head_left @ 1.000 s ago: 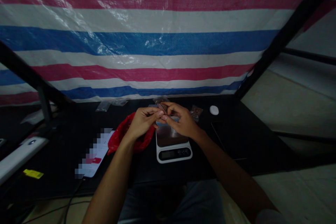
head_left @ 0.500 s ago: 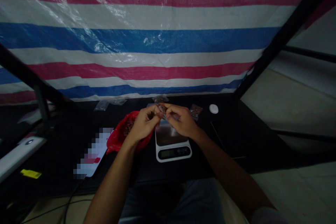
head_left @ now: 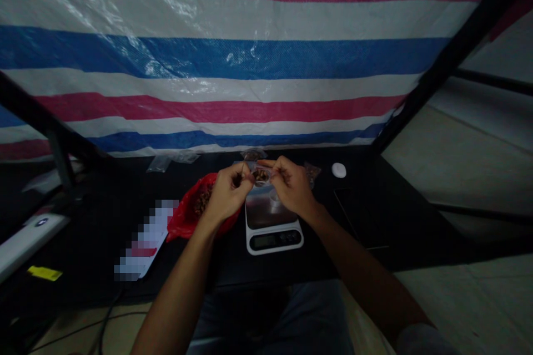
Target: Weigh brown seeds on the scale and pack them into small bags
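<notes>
A clear bag (head_left: 261, 178) with brown pieces (head_left: 260, 175) is pinched by the left hand (head_left: 230, 188) and right hand (head_left: 292, 187) at the far side of the scale (head_left: 266, 221).

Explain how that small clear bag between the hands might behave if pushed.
The small clear bag is probably floppy, since its see-through film looks thin. It's likely light, being so small, and the brown pieces showing inside may shift.

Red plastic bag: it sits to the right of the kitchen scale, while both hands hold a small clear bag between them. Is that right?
Not quite. The head view shows the red plastic bag to the left of the kitchen scale, while the left hand and right hand hold a small clear bag between them.
</notes>
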Motion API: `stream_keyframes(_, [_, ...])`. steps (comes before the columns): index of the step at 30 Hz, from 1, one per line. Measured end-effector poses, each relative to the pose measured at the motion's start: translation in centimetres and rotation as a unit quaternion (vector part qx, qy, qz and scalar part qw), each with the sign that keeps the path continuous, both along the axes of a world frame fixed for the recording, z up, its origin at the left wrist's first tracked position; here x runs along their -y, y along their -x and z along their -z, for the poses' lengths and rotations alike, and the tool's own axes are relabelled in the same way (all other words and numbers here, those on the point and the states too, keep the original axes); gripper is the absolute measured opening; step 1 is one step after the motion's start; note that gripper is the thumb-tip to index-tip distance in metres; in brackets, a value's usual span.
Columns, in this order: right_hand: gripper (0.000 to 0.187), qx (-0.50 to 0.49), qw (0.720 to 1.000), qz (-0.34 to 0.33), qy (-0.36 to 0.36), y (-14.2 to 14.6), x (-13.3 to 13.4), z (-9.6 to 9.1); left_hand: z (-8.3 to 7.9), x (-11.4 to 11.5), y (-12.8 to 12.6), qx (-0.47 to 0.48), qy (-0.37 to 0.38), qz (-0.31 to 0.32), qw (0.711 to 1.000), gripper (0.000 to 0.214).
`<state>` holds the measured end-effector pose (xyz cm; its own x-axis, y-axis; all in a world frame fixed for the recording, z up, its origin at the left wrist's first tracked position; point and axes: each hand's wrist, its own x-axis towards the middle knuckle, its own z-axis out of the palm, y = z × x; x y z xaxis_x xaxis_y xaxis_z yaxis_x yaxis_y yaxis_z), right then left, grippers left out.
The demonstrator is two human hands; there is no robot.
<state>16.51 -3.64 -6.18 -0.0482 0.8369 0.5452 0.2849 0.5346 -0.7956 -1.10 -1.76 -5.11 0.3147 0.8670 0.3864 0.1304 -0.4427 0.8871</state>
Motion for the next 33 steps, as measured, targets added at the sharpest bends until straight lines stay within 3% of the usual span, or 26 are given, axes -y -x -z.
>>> stream_keyframes(4, [0.013, 0.004, 0.999, 0.033, -0.007, 0.1, -0.1, 0.1, 0.3, 0.2, -0.1, -0.063, -0.083, -0.069, 0.992, 0.016])
stream_keyframes(8, [0.012, 0.079, 0.988, 0.107, -0.076, -0.2, -0.2, -0.1, 0.7, 0.4, -0.2, -0.113, -0.155, -0.134, 0.972, 0.019])
stream_keyframes(12, [0.011, 0.077, 0.982, 0.146, -0.094, -0.6, -0.2, -0.2, 0.9, 0.2, -0.2, -0.129, -0.222, -0.147, 0.955, 0.009])
stream_keyframes(13, [0.011, 0.06, 0.985, 0.14, -0.084, -0.6, -0.2, -0.2, 0.9, 0.1, -0.3, -0.137, -0.246, -0.137, 0.95, 0.012])
stream_keyframes(16, [0.012, 0.005, 0.994, 0.096, -0.046, -0.5, 0.0, -0.2, 1.2, -0.3, -0.5, -0.167, -0.293, -0.096, 0.937, 0.063])
stream_keyframes(18, [0.012, -0.021, 0.997, 0.068, -0.016, -0.3, 0.0, -0.1, 1.5, -0.5, -0.6, -0.183, -0.28, -0.084, 0.939, 0.069])
stream_keyframes(25, [0.019, -0.117, 0.989, 0.014, 0.09, -0.1, -0.5, 0.3, 1.9, -0.2, -0.6, -0.161, -0.204, -0.07, 0.963, 0.045])
stream_keyframes(30, [0.022, -0.081, 0.993, 0.029, 0.08, -0.7, -1.1, 0.5, 0.9, -0.3, 0.4, -0.167, -0.167, -0.068, 0.969, 0.044])
stream_keyframes(33, [0.023, -0.062, 0.995, 0.047, 0.07, -1.2, -1.4, 0.7, -0.6, -0.5, 2.4, -0.246, -0.151, -0.075, 0.955, 0.052])
